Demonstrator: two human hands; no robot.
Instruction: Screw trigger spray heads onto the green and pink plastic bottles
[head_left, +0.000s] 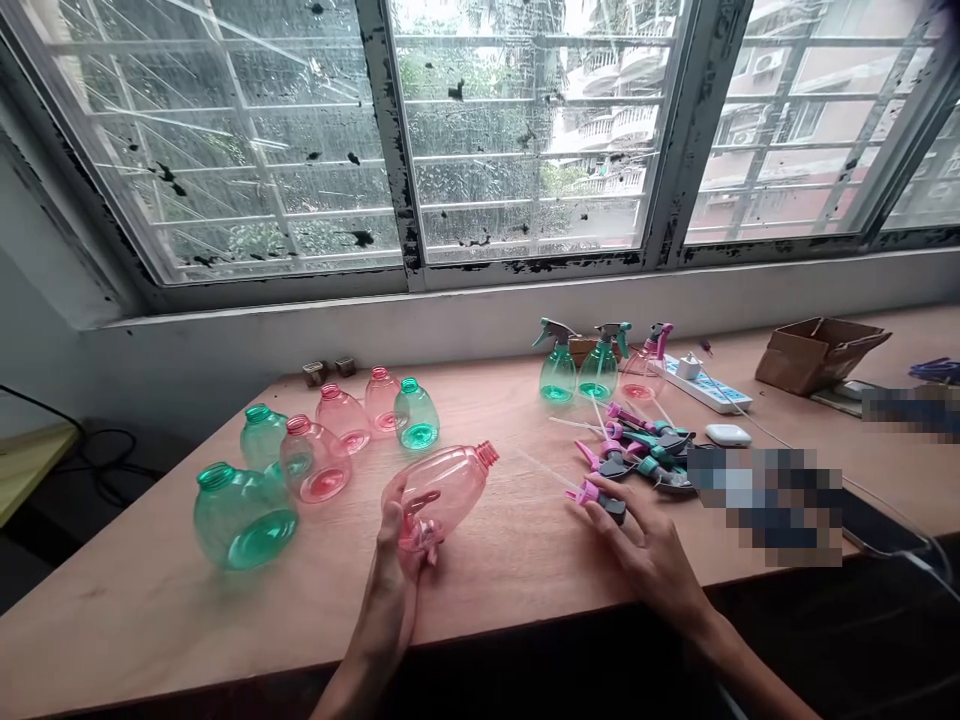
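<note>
My left hand [401, 545] is wrapped round the base of a pink clear plastic bottle [446, 490], which is tilted with its threaded neck pointing up and right. My right hand [641, 545] rests on the wooden table [517, 560], its fingers closed on a pink and grey spray trigger head [600, 497] with a thin dip tube. Just beyond it lies a pile of several more trigger heads [637, 450], pink and teal.
Several empty green and pink bottles [315, 455] lie at the left. Three assembled spray bottles [600, 365] stand near the wall by a white power strip [705, 385]. A cardboard box [817, 352] sits at the right, and a white case [727, 435] lies near the pile.
</note>
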